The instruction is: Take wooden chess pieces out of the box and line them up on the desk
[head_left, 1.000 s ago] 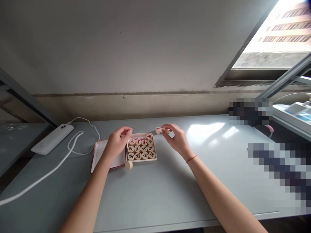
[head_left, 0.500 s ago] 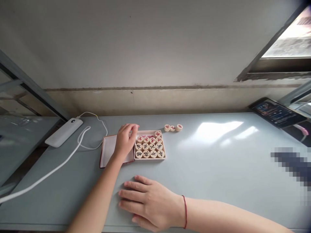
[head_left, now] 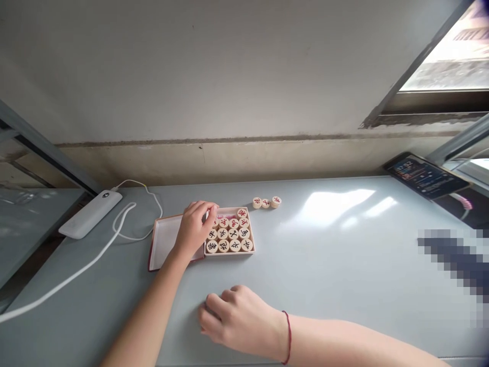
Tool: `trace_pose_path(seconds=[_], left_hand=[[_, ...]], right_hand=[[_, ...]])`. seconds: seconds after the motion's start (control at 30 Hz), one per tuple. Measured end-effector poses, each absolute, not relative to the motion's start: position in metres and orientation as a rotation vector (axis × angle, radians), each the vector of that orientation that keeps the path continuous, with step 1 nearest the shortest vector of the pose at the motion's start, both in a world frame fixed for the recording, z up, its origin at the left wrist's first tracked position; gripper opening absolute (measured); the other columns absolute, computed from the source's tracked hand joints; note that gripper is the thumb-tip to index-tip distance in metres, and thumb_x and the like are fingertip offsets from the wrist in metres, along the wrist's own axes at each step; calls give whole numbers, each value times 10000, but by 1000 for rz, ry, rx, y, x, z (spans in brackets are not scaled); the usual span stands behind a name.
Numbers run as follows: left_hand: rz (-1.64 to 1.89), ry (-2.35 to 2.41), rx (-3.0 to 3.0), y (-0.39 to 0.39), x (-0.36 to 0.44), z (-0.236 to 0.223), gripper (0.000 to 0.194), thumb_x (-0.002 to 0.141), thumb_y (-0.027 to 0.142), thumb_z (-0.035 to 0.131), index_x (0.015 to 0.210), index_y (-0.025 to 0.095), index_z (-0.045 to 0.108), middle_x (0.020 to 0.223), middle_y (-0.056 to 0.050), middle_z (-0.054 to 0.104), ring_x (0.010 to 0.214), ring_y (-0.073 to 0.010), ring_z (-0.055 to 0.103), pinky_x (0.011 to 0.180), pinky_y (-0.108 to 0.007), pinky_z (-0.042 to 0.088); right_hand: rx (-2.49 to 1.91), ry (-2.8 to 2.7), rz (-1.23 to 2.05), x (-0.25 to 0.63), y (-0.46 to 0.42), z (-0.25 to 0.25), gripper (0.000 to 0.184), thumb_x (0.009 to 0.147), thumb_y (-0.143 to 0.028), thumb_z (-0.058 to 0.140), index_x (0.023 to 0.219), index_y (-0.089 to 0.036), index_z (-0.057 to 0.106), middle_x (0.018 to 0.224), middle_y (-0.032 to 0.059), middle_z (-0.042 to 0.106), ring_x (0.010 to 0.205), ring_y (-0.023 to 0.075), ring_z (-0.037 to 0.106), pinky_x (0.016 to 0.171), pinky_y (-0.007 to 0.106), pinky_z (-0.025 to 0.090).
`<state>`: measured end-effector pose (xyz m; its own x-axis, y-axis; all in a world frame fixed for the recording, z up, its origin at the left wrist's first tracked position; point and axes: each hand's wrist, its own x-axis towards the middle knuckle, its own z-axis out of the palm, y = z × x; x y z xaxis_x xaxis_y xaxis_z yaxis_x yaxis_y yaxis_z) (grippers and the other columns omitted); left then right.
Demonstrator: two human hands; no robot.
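Note:
An open cardboard box tray [head_left: 229, 253] of round wooden Chinese chess pieces [head_left: 229, 234] sits on the table, packed in rows with red and black characters. My left hand [head_left: 194, 229] rests over the tray's back left corner, its fingers curved down and touching the pieces there. Anything in those fingers is hidden. The box lid [head_left: 164, 244] lies just left of the tray, under my left wrist. Three loose pieces [head_left: 266, 202] lie in a short row behind the tray's right side. My right hand [head_left: 237, 318] rests near the front of the table, fingers curled, away from the pieces.
A white power bank [head_left: 90, 214] with a thin cable lies at the left, and a thicker white cable [head_left: 72, 275] runs toward the front left. A phone [head_left: 426, 176] leans at the far right. A wall stands behind the grey table [head_left: 324, 265].
My right hand's flat fingers have curled inward. My left hand has shifted slightly over the tray corner. The whole view has moved a little, so the table items appear further left.

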<state>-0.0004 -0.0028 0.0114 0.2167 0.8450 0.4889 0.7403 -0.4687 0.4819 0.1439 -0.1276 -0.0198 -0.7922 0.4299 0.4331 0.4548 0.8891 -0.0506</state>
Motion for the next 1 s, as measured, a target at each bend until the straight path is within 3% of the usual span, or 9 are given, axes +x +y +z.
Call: trace_pose_path(seconds=[0.07, 0.13, 0.2, 0.3, 0.43, 0.63, 0.73, 0.9, 1.0], left_hand=[[1067, 1530, 2352, -2, -1, 11, 253, 943, 289, 408, 849, 211, 630, 850, -29, 682, 841, -188, 598, 809, -316, 443], [1056, 1532, 2366, -2, -1, 11, 253, 940, 288, 410, 856, 212, 636, 848, -29, 683, 839, -190, 595, 808, -319, 445], [1044, 1528, 2378, -3, -1, 11, 246, 935, 281, 415, 873, 213, 643, 859, -28, 684, 843, -190, 594, 812, -321, 447], [989, 1492, 2426, -4, 1, 10, 226, 925, 257, 433, 934, 219, 655, 925, -30, 685, 902, -196, 589, 849, -331, 443], [897, 1444, 2513, -6, 5, 7, 217, 914, 240, 460, 974, 229, 668, 965, -36, 677, 962, -209, 572, 876, -351, 428], [886, 1421, 2501, -8, 9, 4, 222, 905, 231, 466, 954, 236, 683, 944, -40, 679, 952, -208, 569, 873, -358, 441], [873, 1415, 2504, -8, 9, 4, 217, 903, 229, 471, 941, 237, 684, 932, -39, 683, 941, -209, 571, 867, -362, 443], [864, 1407, 2529, -8, 11, 3, 208, 894, 204, 478, 920, 240, 681, 916, -29, 693, 936, -211, 573, 841, -364, 435], [874, 1408, 2530, -8, 11, 1, 207, 895, 210, 480, 917, 239, 684, 916, -30, 691, 938, -210, 575, 851, -365, 433]], right_hand=[[-589, -2566, -75, 148, -119, -13, 202, 903, -255, 482, 713, -193, 513, 660, -28, 517, 390, 70, 365, 362, 264, 209], [-573, -2508, 7, 156, -106, -1, 266, 942, -287, 445, 704, -190, 515, 720, -4, 566, 447, 67, 436, 400, 240, 310], [-602, -2396, 136, 169, -88, 14, 231, 964, -295, 422, 804, -184, 546, 829, 43, 617, 615, 96, 557, 526, 227, 430], [-766, -2126, 266, 197, -56, 28, 194, 965, -202, 352, 991, -198, 544, 929, 85, 639, 856, 160, 614, 687, 275, 488], [-1286, -1682, 158, 243, -16, 20, 272, 969, -292, 313, 1038, -193, 557, 685, 26, 580, 586, 144, 544, 570, 266, 434], [-1708, -1868, 198, 276, 15, -8, 531, 808, -600, 528, 1155, -204, 593, 666, 17, 579, 574, 169, 534, 505, 262, 368], [-1758, -1905, 184, 275, 18, -14, 510, 786, -553, 556, 1173, -222, 596, 694, 29, 606, 590, 183, 553, 501, 263, 362], [-1788, -1855, 288, 276, 21, -16, 253, 782, -380, 535, 939, -230, 667, 671, 20, 599, 557, 155, 503, 526, 266, 362], [-1713, -1679, 534, 283, 23, -13, 294, 776, -424, 550, 923, -197, 666, 623, 2, 558, 543, 133, 460, 531, 261, 367]])
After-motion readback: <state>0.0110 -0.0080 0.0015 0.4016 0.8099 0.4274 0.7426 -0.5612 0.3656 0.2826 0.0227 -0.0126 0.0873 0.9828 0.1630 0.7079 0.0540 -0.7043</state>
